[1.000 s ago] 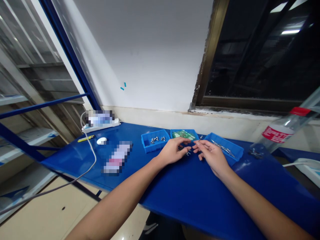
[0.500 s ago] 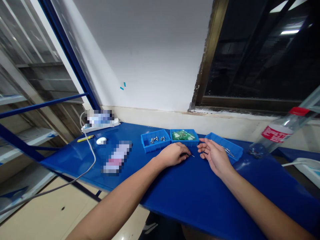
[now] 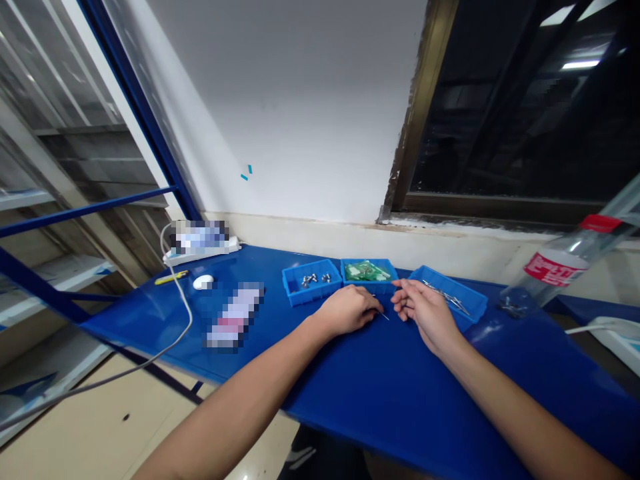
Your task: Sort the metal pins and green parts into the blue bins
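My left hand (image 3: 351, 309) rests on the blue table (image 3: 380, 387) with its fingers curled round a thin metal piece (image 3: 385, 317), whose tip pokes out to the right. Just right of it, my right hand (image 3: 425, 310) hovers with fingers apart and slightly bent, and nothing shows between them. Behind the hands are three blue bins. The left bin (image 3: 313, 292) holds small metal parts (image 3: 310, 279), the middle bin (image 3: 380, 287) green boards (image 3: 367, 271), and the right bin (image 3: 475, 308) slim metal tools (image 3: 453, 299).
A clear bottle with a red cap (image 3: 555, 263) leans at the table's right. On the left are a blurred-out flat object (image 3: 235, 315), a white mouse-like object (image 3: 203, 282), a yellow cutter (image 3: 171, 277), a cable (image 3: 187, 313) and a power strip (image 3: 203, 253).
My right hand has shifted slightly left, closer to my left hand. The tip of the thin metal piece in my left hand now points more downward.
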Available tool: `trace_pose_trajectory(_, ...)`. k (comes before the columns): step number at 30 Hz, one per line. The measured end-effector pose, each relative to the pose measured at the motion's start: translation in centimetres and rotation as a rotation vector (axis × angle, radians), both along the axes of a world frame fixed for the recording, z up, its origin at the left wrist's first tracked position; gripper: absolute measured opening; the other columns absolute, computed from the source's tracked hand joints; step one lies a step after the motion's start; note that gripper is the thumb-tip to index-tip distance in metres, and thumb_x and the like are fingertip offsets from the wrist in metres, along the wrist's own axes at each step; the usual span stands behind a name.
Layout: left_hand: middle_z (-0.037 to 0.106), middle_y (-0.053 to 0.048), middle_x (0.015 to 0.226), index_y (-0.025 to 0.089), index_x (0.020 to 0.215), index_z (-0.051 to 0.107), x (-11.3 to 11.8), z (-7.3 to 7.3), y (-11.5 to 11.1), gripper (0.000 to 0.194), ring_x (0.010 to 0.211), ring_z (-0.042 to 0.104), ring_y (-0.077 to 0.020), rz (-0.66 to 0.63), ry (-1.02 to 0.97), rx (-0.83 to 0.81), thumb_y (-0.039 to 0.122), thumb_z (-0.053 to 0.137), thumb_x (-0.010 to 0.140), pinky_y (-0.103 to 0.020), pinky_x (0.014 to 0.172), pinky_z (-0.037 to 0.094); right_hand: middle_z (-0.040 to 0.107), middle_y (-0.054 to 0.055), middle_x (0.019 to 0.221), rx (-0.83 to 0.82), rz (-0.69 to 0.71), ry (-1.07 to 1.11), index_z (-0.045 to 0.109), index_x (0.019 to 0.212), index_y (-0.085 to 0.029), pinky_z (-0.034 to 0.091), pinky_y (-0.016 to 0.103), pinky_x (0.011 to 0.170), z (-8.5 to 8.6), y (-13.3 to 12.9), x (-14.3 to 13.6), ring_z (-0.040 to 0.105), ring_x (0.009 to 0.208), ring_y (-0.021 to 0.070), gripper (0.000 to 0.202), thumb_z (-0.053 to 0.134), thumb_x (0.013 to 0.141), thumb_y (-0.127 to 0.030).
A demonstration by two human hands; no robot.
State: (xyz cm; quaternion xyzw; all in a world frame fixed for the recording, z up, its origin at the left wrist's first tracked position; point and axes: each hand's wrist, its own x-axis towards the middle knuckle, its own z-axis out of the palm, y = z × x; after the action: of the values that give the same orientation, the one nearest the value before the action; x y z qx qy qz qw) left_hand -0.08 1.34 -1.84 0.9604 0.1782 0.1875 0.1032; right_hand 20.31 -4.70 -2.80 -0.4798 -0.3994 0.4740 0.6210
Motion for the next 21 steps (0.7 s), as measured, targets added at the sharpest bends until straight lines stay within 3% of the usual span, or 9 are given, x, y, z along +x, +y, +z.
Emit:
trace_pose_trajectory(8,0.078,-0.008,0.102,0.016,0.107,0.074,0.0,0.4,-0.2,0.019,0.097,0.071,-0.0201,0.040,-0.032,-0.011,0.011,0.059,0.096,-0.029,0.090,0.052,0.069,0.004,0.073,0.003,0.007,-0.025,0.073,0.100,-0.019,0.042,0.025,0.045,0.3,-0.2,-0.2,0.060,0.059,0.0155,0.052,0.083,0.076,-0.064)
trace_pose_trajectory(21,0.080,-0.003,0.096,0.018,0.097,0.076,0.1,1.1,-0.5,0.008,0.085,0.073,-0.0165,0.264,-0.396,-0.264,0.016,0.072,0.091,-0.026,0.080,0.053,0.069,0.004,0.076,0.061,0.033,-0.163,0.072,0.106,-0.017,0.044,0.024,0.046,-0.6,0.2,0.2,0.061,0.062,0.0155,0.051,0.077,0.084,-0.063)
